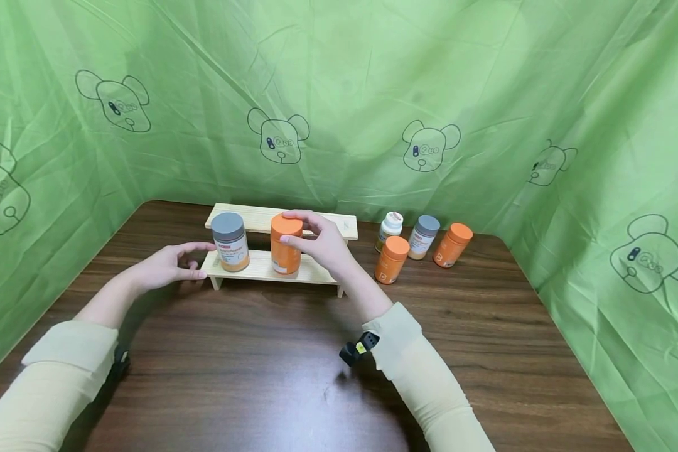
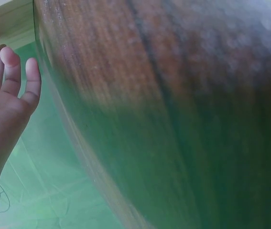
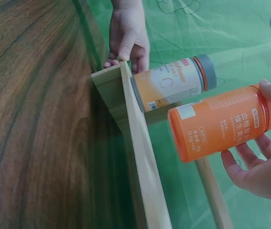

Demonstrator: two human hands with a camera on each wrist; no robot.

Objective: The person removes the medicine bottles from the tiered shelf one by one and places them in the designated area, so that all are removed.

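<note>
My right hand [image 1: 323, 242] grips an orange bottle [image 1: 286, 254] by its lid and upper side, over the lower step of a two-step wooden rack [image 1: 260, 267]. In the right wrist view a small gap shows between the bottle's base and the shelf's front edge. A white-labelled jar with a grey lid [image 1: 231, 248] stands upright on the left part of that step. At the rack's left end my left hand [image 1: 172, 263] holds the corner of the lower shelf, thumb at the front edge and fingers behind, as the right wrist view shows.
Right of the rack on the brown table [image 1: 248, 351] stand a small white-capped bottle [image 1: 390, 231], another grey-lidded jar [image 1: 423, 238] and two orange bottles, one in front [image 1: 392, 260] and one farther right [image 1: 453, 246]. Green cloth [image 1: 344, 94] hangs behind and at both sides.
</note>
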